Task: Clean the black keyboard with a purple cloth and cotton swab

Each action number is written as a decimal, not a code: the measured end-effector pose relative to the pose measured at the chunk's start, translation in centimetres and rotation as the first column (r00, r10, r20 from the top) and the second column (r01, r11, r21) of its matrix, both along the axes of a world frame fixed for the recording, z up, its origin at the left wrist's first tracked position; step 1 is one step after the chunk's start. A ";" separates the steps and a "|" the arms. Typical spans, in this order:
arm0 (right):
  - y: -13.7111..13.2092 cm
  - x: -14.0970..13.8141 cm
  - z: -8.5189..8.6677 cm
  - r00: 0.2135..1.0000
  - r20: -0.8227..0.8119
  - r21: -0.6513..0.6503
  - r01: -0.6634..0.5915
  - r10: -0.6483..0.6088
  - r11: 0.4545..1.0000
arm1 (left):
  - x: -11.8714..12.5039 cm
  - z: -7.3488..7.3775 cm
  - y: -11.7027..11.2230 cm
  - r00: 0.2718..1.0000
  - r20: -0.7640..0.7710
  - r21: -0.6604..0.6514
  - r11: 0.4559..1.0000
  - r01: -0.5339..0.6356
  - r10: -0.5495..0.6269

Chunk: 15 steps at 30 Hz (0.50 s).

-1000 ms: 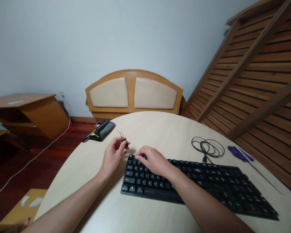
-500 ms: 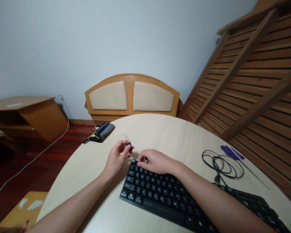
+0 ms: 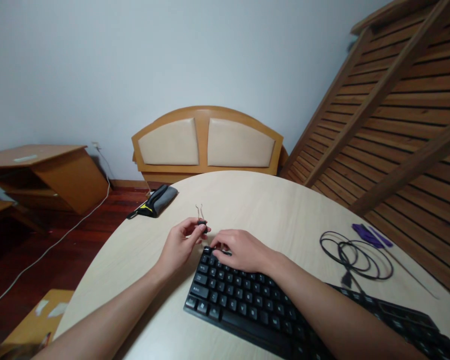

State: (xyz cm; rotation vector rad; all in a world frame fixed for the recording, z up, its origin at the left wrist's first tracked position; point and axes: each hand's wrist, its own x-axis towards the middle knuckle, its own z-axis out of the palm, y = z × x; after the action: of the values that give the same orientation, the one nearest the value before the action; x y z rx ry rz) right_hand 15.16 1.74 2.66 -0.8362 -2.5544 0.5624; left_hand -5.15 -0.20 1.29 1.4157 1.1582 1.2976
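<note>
My left hand (image 3: 182, 245) is closed around the small black handle of a wire keycap puller (image 3: 202, 226), whose two thin metal prongs point up and away from me. Beside it, my right hand (image 3: 240, 250) rests over the upper left corner of a black keyboard (image 3: 243, 310). Its thumb and forefinger are bent together at the top row, next to the corner key (image 3: 207, 249). Whatever lies between those fingertips is too small or hidden to make out. My right forearm covers much of the keyboard's right side.
A coiled black cable (image 3: 354, 255) lies right of my arm, near a purple cloth (image 3: 366, 235) and a thin rod (image 3: 412, 275). A dark grey pouch (image 3: 159, 201) sits at the table's left edge. Wooden slats (image 3: 397, 125) lean along the right.
My right thumb and forefinger have shifted slightly at the keyboard's corner, and the corner key looks darker. My left hand still holds the puller. The whole view has turned a little.
</note>
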 end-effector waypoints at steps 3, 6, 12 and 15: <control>0.7 -0.3 1.5 0.990 0.129 -0.021 -0.047 0.050 0.999 | 0.2 0.3 -0.5 0.997 -0.070 0.049 0.999 -0.005 0.008; 1.2 -0.8 2.2 0.993 0.112 -0.064 -0.039 0.046 0.997 | 0.3 0.4 -0.9 0.993 -0.115 0.086 0.996 -0.017 0.027; 0.8 -0.9 0.0 0.998 -0.040 -0.097 0.050 -0.054 0.994 | -0.1 0.1 -0.8 0.983 -0.182 0.117 0.993 0.011 0.011; 0.6 -0.5 -0.8 0.993 -0.107 -0.143 0.031 -0.047 0.989 | -0.6 0.1 -0.4 0.981 -0.191 0.108 0.992 0.057 -0.035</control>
State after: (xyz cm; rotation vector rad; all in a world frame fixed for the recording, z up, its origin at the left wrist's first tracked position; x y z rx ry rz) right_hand 14.69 2.37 1.87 -0.8757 -2.4158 0.7628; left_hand -5.72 -0.58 1.38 1.6690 1.1831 1.2338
